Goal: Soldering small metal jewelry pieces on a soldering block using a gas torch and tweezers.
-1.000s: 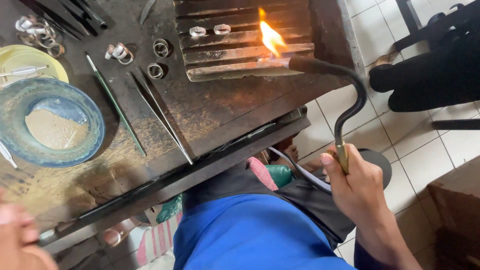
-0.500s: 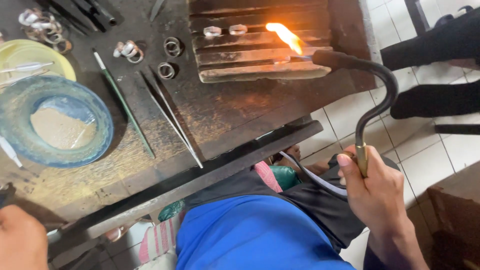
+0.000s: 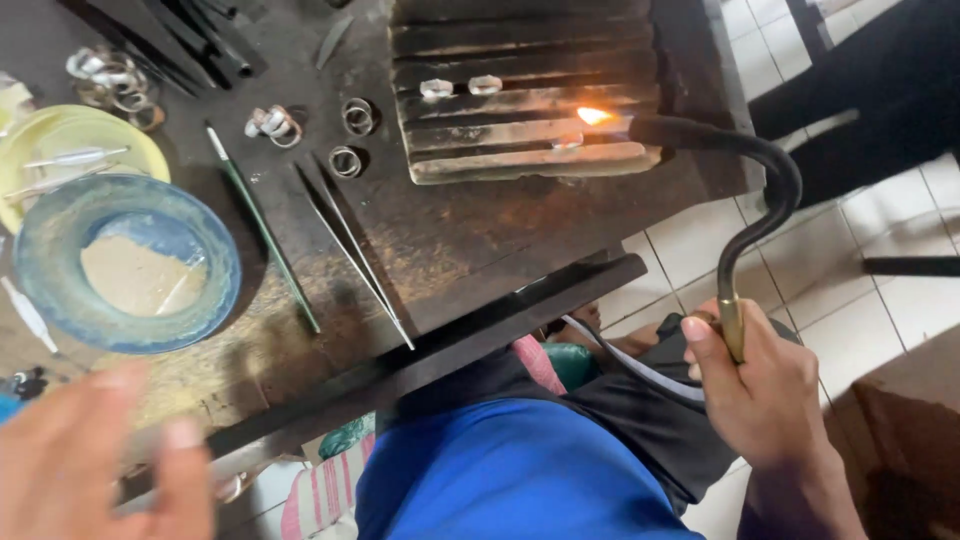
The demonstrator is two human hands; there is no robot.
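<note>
My right hand (image 3: 765, 385) grips the brass handle of a curved black torch (image 3: 750, 210), off the bench's right edge. Its nozzle points left at a small flame (image 3: 594, 116) on the ridged charred block (image 3: 520, 150). Two silver rings (image 3: 460, 87) lie on the block's upper ridges, apart from the flame. My left hand (image 3: 95, 465) is blurred at the lower left over the bench's front edge, fingers spread, holding nothing. Long steel tweezers (image 3: 355, 250) lie on the bench between the hands.
A blue bowl (image 3: 40, 260) with pale powder and a yellow dish (image 3: 130, 140) sit at the left. Loose metal rings (image 3: 350, 135) and a thin green-handled tool (image 3: 265, 230) lie on the scorched wooden bench (image 3: 480, 240). White tiled floor (image 3: 880, 300) lies to the right.
The flame has shrunk to a small glow. My left hand has risen into view at the lower left, fingers spread. The view has shifted, with the torch hand still holding.
</note>
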